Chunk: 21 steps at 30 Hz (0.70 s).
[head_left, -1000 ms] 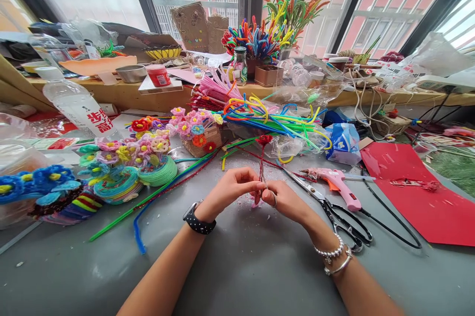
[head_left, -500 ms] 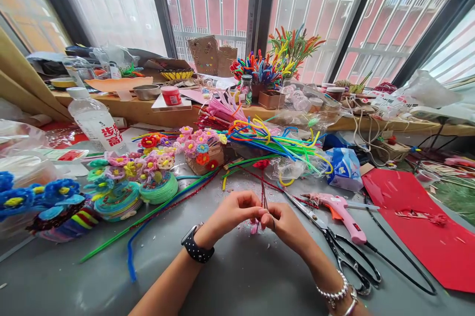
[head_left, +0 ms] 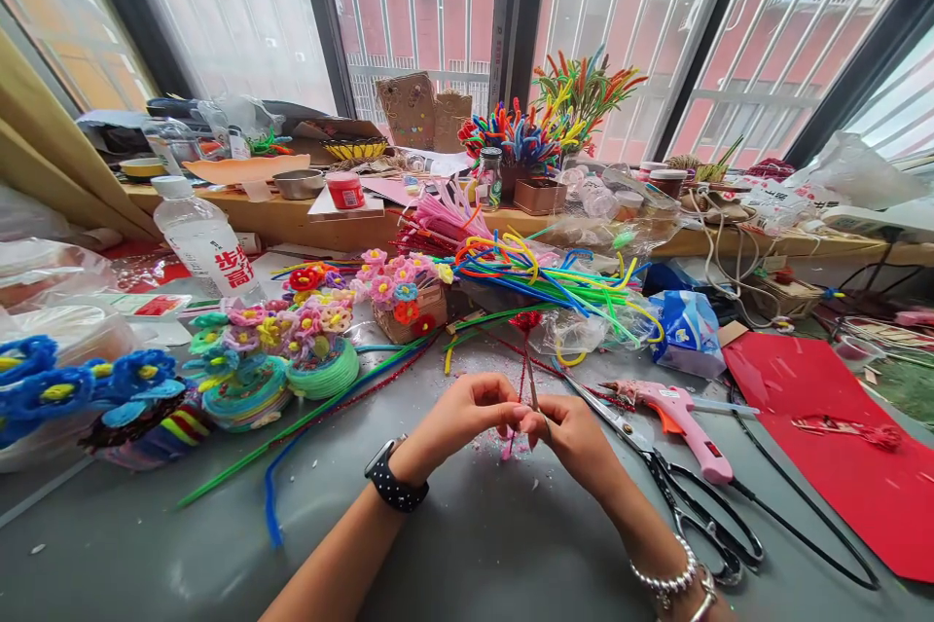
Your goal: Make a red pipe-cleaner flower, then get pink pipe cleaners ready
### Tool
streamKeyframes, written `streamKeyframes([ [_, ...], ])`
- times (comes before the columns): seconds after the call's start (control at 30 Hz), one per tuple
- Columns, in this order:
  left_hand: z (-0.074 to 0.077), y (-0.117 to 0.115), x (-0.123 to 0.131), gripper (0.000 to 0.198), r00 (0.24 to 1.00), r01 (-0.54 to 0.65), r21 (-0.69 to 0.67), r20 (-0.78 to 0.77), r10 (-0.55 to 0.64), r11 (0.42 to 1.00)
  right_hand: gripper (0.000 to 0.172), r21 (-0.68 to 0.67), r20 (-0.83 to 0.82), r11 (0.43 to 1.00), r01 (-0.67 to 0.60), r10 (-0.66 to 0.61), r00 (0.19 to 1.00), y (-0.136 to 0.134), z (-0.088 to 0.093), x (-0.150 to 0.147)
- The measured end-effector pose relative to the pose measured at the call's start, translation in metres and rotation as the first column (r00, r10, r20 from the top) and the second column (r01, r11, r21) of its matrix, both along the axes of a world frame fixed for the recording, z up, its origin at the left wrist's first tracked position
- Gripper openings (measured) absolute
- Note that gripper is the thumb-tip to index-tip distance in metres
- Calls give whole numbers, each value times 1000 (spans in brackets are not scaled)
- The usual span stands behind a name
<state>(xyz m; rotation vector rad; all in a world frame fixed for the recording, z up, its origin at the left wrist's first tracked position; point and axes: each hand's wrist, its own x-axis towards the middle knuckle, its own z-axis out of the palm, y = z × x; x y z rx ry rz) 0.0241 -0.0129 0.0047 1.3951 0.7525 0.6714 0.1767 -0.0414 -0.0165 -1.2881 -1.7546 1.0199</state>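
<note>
Centre of frame: left hand (head_left: 467,413) & right hand (head_left: 576,432), fingers pinched shut on an upright red pipe-cleaner flower (head_left: 526,349) over grey worktop (head_left: 467,544), scissors (head_left: 678,495) just right

Stem's lower part (head_left: 526,379) behind fingertips (head_left: 538,422).

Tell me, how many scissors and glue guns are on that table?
2. The black-handled scissors lie right of the right hand; the pink glue gun lies just beyond them. The clutter may hide more.

L hand (head_left: 467,413) & R hand (head_left: 576,432) meet fingertip to fingertip, both pinched shut
</note>
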Motion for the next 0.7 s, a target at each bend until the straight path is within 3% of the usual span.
streamKeyframes([
  [0.2, 0, 0, -1, 25, 999, 27, 8, -39, -26, 1000, 64, -15, -79, 994, -104, 103, 992, -1, -1, 0],
  [0.43, 0, 2, -3, 25, 999, 21, 15, -41, -21, 1000, 60, 12, -5, 1000, -3, 3, 1000, -1, -1, 2],
  [0.7, -2, 1, -2, 25, 999, 40, -11, -8, -40, 999, 64, -2, -73, 997, -83, 83, 994, -1, -1, 0],
])
